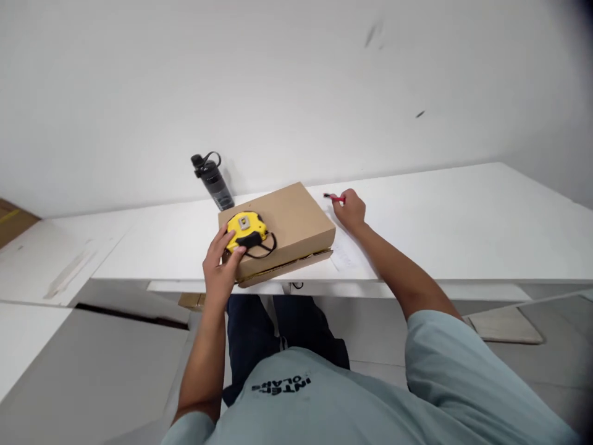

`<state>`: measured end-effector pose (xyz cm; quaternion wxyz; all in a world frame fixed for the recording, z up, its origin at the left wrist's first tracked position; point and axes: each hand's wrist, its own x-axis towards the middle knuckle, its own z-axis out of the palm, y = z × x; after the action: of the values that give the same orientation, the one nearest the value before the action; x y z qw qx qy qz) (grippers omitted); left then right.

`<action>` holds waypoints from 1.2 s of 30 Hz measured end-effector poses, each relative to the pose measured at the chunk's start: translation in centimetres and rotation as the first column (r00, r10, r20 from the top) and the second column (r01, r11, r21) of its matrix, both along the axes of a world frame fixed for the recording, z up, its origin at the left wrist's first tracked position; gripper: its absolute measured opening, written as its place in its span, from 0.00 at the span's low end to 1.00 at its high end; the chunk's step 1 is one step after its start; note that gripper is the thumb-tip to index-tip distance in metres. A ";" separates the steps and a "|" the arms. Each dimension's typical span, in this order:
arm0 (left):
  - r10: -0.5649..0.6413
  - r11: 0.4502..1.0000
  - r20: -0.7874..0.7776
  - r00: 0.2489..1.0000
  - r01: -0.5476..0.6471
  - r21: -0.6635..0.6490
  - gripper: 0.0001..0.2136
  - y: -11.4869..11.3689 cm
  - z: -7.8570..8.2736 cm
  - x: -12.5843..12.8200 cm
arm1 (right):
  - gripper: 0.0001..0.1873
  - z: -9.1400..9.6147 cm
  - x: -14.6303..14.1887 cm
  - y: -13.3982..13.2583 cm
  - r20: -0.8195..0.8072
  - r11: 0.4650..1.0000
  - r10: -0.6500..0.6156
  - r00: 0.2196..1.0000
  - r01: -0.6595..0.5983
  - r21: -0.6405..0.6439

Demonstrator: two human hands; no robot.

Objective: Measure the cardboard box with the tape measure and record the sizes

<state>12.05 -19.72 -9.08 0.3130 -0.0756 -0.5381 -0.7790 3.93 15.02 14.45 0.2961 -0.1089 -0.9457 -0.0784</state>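
Observation:
My left hand (219,266) is wrapped round the near left side of a yellow and black tape measure (248,230). The tape measure is on top of a brown cardboard box (296,213), with its black wrist strap looped to the right. No pulled-out tape blade shows. My right hand (351,211), fingers closed, grips a red pen (336,198) with a dark end pointing left. It is over a white sheet of paper (343,250) beside the box. Faint writing shows on the sheet, which the box and my right forearm partly cover.
A dark water bottle (214,182) with a loop on its lid stands behind the box, near the wall. The white table (454,228) stretches to the right. At the far left is another cardboard box (13,222).

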 end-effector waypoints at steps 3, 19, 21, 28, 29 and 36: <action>-0.009 1.000 0.039 0.999 0.009 -0.020 0.18 -0.6 -0.4 -0.4 | 0.28 0.8 -2.0 -0.3 0.039 0.984 0.104 0.994 -0.097 -0.153; -0.195 0.977 0.051 0.980 0.189 0.095 0.35 -0.7 0.0 -12.3 | 0.23 -1.3 -4.1 0.2 -0.102 0.900 -0.047 0.994 -0.002 -0.436; -0.187 0.979 0.050 0.981 0.181 0.092 0.35 -0.5 0.1 -12.9 | 0.23 -1.4 -3.1 0.1 -0.104 0.892 -0.052 0.993 0.000 -0.452; -0.186 0.977 0.032 0.982 0.181 0.108 0.33 0.2 -0.4 -13.5 | 0.29 0.3 -0.6 0.2 -0.043 0.796 0.117 0.992 -0.119 -0.593; -0.185 0.976 0.027 0.982 0.181 0.119 0.33 0.3 -0.4 -13.5 | 0.30 0.4 -0.3 0.1 -0.043 0.790 0.145 0.988 -0.142 -0.597; -0.205 0.962 0.016 0.979 0.199 0.186 0.34 1.0 -0.3 -13.4 | 0.32 -1.0 1.9 -1.2 0.158 0.797 0.280 0.947 -0.138 -0.587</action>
<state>-1.38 -18.71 -9.35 0.2282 -0.0872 -0.4592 -0.8541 5.87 13.85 13.47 0.1420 -0.0762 -0.9602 0.2282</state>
